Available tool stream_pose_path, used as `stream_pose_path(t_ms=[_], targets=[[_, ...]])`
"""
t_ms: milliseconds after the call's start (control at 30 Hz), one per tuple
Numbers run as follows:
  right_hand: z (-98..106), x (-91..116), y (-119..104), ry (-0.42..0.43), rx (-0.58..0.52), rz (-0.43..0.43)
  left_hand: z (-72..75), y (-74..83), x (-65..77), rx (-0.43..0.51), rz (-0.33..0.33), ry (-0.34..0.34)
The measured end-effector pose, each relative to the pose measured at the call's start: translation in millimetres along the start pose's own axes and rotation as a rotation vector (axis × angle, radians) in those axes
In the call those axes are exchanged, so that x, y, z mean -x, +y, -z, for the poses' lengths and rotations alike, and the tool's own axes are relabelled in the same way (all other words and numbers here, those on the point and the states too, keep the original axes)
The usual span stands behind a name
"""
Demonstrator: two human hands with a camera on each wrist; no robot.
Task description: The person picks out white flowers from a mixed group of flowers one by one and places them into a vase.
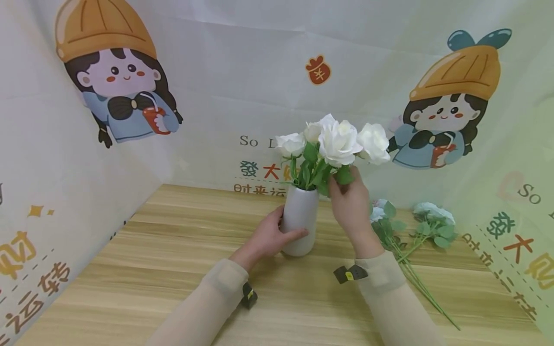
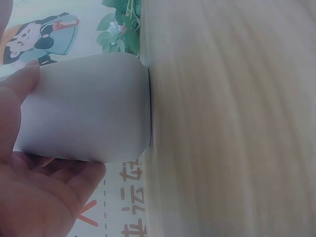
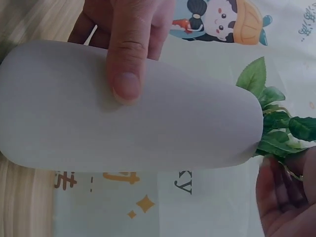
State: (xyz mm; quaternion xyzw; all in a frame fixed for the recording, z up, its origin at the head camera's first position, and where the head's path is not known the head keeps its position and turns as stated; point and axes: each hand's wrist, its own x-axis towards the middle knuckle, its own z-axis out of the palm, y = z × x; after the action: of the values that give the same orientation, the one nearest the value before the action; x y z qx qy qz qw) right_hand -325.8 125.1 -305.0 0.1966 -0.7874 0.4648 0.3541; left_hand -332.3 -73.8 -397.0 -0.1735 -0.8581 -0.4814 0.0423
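Observation:
A plain white vase (image 1: 299, 216) stands upright on the wooden table. My left hand (image 1: 269, 235) grips its lower body, with the thumb (image 3: 129, 74) across the near side and the fingers around the back. Several white roses (image 1: 339, 144) with green leaves (image 1: 306, 170) rise from the vase mouth. Just right of the mouth, my right hand (image 1: 351, 206) pinches a rose stem below the blooms, its fingertips partly hidden by leaves. In the right wrist view, the curled fingers of that hand (image 3: 286, 197) lie close beside the rim, among leaves.
Pale blue flowers (image 1: 434, 214) with long green stems (image 1: 417, 278) lie on the table to the right of my right forearm. A printed cloth (image 1: 242, 72) with cartoon figures hangs behind and at both sides of the wooden table (image 1: 182, 230).

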Motion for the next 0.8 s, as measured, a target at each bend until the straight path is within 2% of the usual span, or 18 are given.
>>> stream_pose_path(t_ms=[167,400,467,567,700,800], targets=[[3.5,-0.3,-3.7,0.037,-0.096,-0.032,0.0,0.5,0.0,0.005,-0.006,0.002],[1.6,-0.9,-9.7,0.08,-0.31,0.043,0.3,0.9,0.3,0.023,-0.002,0.001],[1.0,-1.2,-10.0,0.08,-0.326,0.067,0.5,1.1,0.6,0.021,-0.005,0.003],[-0.1,-1.6,-5.3,0.086,-0.237,0.097,0.5,0.8,0.5,0.012,-0.008,0.007],[0.8,-0.9,-4.1,0.11,-0.031,0.134,0.4,0.5,0.5,0.005,-0.011,0.007],[1.1,-1.2,-2.8,0.113,0.062,0.178,0.4,0.4,0.2,0.002,-0.009,0.004]])
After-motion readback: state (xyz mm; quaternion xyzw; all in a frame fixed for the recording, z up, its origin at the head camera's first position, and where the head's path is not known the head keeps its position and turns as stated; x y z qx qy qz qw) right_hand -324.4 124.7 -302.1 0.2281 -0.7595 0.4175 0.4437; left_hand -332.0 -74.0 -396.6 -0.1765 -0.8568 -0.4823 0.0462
